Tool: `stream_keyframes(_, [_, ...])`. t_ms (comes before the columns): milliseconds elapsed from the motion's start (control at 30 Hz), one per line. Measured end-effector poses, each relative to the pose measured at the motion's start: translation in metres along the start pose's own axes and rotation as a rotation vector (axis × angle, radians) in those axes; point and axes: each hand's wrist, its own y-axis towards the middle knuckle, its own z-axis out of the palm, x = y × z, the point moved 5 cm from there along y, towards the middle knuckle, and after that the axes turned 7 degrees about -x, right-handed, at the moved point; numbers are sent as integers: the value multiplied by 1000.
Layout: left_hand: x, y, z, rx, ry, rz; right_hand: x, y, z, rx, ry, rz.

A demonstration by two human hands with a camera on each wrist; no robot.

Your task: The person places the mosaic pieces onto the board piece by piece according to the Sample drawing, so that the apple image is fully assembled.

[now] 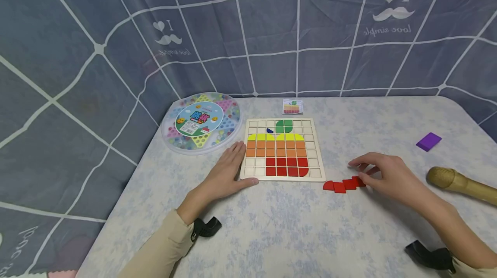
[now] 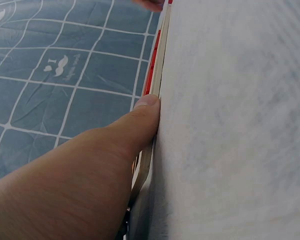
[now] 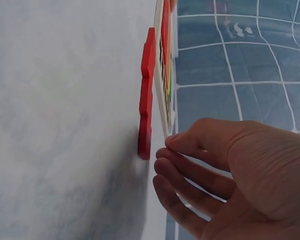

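A square wooden grid board (image 1: pixel 318 153) lies on the table with a picture of coloured tiles in it. Red tiles (image 1: pixel 287 167) fill its lower rows, with orange tiles (image 1: pixel 276 148), yellow tiles (image 1: pixel 269 137), green tiles (image 1: pixel 284 126) and one dark blue tile (image 1: pixel 269 130) above. My left hand (image 1: pixel 221 172) rests against the board's left side, thumb touching its front edge. Off the board's front right corner, several loose red tiles (image 1: pixel 339 187) form a slanting row. Over the row's right end hovers my right hand (image 1: pixel 392 176), fingers loosely bent; no tile shows between them in the right wrist view.
Behind the board lies a small picture card (image 1: pixel 292 106). A round clear game box (image 1: pixel 202 146) sits at the back left. On the right are a purple block (image 1: pixel 429 141) and a gold microphone (image 1: pixel 462 181). A blue checked cloth (image 1: pixel 272 71) hangs behind the table.
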Motion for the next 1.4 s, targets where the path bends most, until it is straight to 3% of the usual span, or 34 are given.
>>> stream_keyframes(400, [-2,4,1,4,3,7,-6,-11,0,27,-70,-148])
stream_keyframes(633, [-5,6,2,18,15,23,-9,-9,0,47,-129,-139])
stream_keyframes(800, [-5,7,3,22,17,27,-2,-6,-2,-39,-150,-197])
stream_keyframes(933, [-5,7,2,24,21,18,11,7,1,-82,-118,-225])
stream_keyframes(1167, [-3,5,0,14,21,8,43,40,28,21,-47,-128])
stream_keyframes(1400, [1,2,0,18,21,-7,75,72,62,75,18,-152])
